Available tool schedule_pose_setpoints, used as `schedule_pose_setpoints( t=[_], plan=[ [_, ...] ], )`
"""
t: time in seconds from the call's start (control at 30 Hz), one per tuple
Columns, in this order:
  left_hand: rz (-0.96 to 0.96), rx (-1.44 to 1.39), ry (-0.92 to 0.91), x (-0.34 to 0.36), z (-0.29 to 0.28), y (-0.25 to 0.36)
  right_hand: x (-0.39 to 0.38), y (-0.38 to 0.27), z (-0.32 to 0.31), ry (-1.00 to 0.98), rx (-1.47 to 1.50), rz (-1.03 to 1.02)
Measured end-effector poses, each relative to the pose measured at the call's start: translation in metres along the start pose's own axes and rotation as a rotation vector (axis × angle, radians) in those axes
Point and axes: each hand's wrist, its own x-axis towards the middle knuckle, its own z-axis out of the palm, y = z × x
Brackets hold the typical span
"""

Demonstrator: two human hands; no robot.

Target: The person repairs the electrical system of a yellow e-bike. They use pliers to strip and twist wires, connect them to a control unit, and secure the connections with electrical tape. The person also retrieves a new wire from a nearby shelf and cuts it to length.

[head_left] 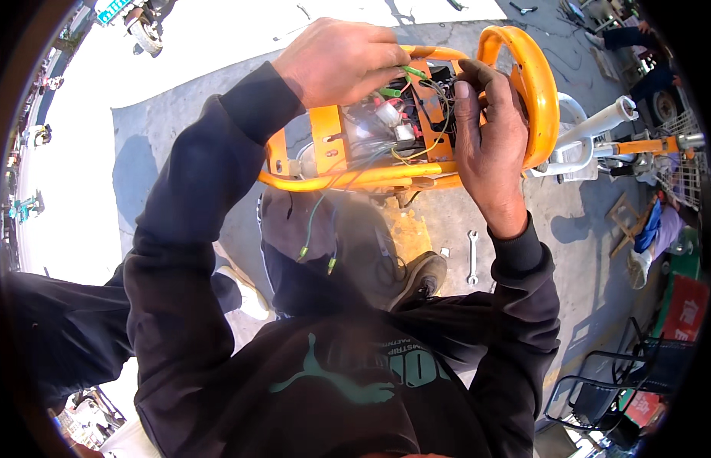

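Observation:
An orange tubular vehicle frame (pixel 363 180) lies across in front of me, with wires and white connectors (pixel 387 114) in its open middle. My left hand (pixel 336 65) reaches over its far side, thumb and fingers pinched on a wire with a green sleeve (pixel 414 72). A second green sleeve (pixel 389 92) shows just below those fingertips. Inside the wide orange hoop (pixel 550 99) at the right, my right hand (pixel 493 145) has its fingers curled beside thin wires (pixel 447 114); what they hold, if anything, is hidden. Loose wires with green-yellow ends (pixel 303 251) dangle over the near rail.
On the concrete near my shoe (pixel 423 276) lies an open-ended wrench (pixel 472 258). A white tube (pixel 600 122) and fork parts extend right of the frame. Another person's leg (pixel 65 328) is at the left. Black metal chairs (pixel 600 389) stand at lower right.

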Motion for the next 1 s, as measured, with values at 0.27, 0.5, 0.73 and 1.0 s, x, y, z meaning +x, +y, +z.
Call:
schedule_pose_setpoints(
  t=[0.27,0.5,0.73,1.0],
  plan=[
    [-0.018,-0.119,0.144,-0.001,-0.011,0.002,-0.091,-0.049,-0.004,-0.301,-0.149,-0.706],
    [-0.453,-0.269,0.452,-0.011,-0.007,-0.032,-0.072,-0.071,0.008,-0.402,-0.121,-0.9],
    [-0.623,-0.392,0.107,-0.012,-0.01,-0.027,-0.054,-0.093,-0.017,-0.269,0.716,0.324],
    [-0.558,-0.489,-0.167,-0.015,-0.013,-0.022,0.003,-0.042,-0.016,-0.047,0.914,0.77]
  ],
)
